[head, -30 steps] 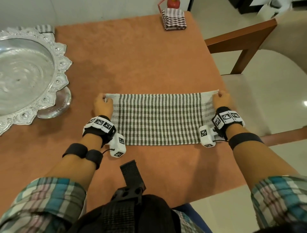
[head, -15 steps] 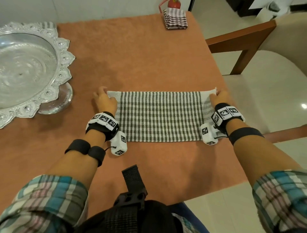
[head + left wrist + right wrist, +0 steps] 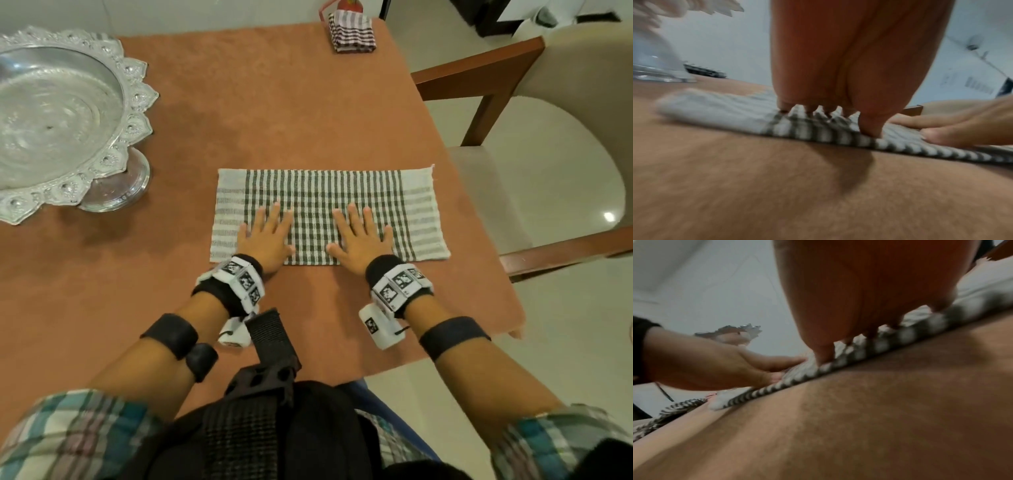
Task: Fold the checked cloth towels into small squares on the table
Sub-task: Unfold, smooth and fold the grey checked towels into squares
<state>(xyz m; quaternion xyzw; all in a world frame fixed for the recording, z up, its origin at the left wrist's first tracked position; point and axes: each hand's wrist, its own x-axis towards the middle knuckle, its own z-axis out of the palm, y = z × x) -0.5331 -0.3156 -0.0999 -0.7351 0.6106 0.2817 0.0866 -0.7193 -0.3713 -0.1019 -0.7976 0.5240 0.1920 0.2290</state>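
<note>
Both hands, the left hand point(image 3: 265, 236) and right hand point(image 3: 362, 238), lie spread flat on a folded checked towel point(image 3: 325, 192) near the table's point(image 3: 274, 102) front edge. Soft, light cloth like this likely shifts easily; its short ends look best for gripping.

Both the left hand point(image 3: 265, 236) and the right hand point(image 3: 361, 238) lay flat, fingers spread, on the checked towel point(image 3: 325, 192) on the orange-brown table point(image 3: 274, 102), beside a silver pedestal bowl point(image 3: 130, 102).
</note>
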